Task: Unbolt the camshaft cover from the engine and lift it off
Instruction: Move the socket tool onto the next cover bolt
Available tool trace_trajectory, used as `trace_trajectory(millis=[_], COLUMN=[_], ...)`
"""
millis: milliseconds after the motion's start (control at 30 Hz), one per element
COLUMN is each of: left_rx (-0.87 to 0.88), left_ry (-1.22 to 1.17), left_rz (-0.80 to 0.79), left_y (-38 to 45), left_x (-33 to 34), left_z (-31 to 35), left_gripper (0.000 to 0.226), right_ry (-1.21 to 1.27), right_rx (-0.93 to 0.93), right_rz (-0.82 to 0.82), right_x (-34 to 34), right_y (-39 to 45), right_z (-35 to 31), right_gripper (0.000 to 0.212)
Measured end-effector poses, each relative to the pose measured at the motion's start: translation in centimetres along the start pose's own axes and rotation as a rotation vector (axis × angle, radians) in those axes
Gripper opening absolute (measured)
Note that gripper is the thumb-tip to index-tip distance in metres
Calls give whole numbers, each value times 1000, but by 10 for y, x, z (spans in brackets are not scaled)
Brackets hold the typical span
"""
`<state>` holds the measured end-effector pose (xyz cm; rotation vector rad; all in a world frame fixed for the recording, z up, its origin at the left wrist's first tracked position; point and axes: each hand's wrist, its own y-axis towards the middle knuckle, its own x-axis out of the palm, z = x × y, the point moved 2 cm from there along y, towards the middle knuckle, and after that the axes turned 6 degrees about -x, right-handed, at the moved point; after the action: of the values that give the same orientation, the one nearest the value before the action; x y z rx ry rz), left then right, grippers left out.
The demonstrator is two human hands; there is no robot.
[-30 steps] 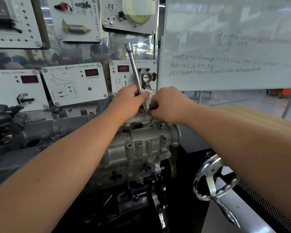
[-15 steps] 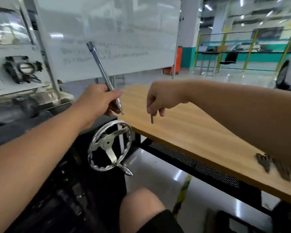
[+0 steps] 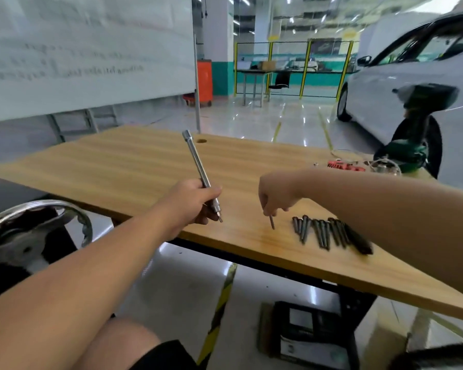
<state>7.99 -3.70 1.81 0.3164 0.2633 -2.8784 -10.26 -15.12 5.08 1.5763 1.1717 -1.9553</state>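
Progress: a row of removed bolts (image 3: 321, 232) lies on the worktop (image 3: 134, 166), suggesting that unbolting is well advanced. The camshaft cover and engine are out of view, so whether any fasteners are left, or the cover is lifted, cannot be told.

Right hand (image 3: 274, 194): fingers curled downward, pinching one bolt (image 3: 271, 222) by its head, tip just above the worktop, near the left end of the row (judged: about to be laid down).

Left hand (image 3: 195, 202): closed round a long extension bar (image 3: 198, 166), tilted, bit end down.

Materials: the bolts are slender, dark grey metal with rounded heads. The bar is polished and chromed. The worktop is pale wood-grain laminate, smooth, on a black frame. A green impact wrench (image 3: 414, 121) stands at the far right edge.
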Motion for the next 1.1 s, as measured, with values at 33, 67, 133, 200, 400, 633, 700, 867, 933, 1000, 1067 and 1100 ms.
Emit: trace_trajectory(millis=[33,67,133,200,400,633,700,867,933,1000,1067,1100], left_rx=[-8,-16,-35,-57,-140,-147,-150,-39,80,128,134,139], left_ry=[2,1,-4,-3,18,139,188,485,741,852,868,884], left_rz=[-12,-21,-37,-56,-92,-172,-204,-117,-59,-40,-76,-101], left_y=[3,6,9,11,11,4,1,1,3,5,4,3], left_x=[6,11,20,28,49,65,68,88,97,104,112,116], left_z=[-2,-4,-7,-9,-15,-17,-15,-8,-6,-5,-5,-5], left_gripper=[20,19,19,18,16,20,24,28,30,29,32,36], right_ry=[-32,-69,-135,-165,20,766,845,588,421,293,189,157], right_rx=[5,6,3,15,83,161,146,223,268,315,329,332], right_rz=[-24,-43,-55,-21,279,514,545,368,292,246,215,200], right_x=[5,9,16,15,-16,-7,-5,7,15,23,29,31], right_y=[-2,-3,-6,-9,-14,18,26,34,31,32,33,33], right_z=[3,5,11,17,31,19,19,30,36,42,49,52], right_gripper=[19,18,21,31,42,68,66,24,30,30,26,24])
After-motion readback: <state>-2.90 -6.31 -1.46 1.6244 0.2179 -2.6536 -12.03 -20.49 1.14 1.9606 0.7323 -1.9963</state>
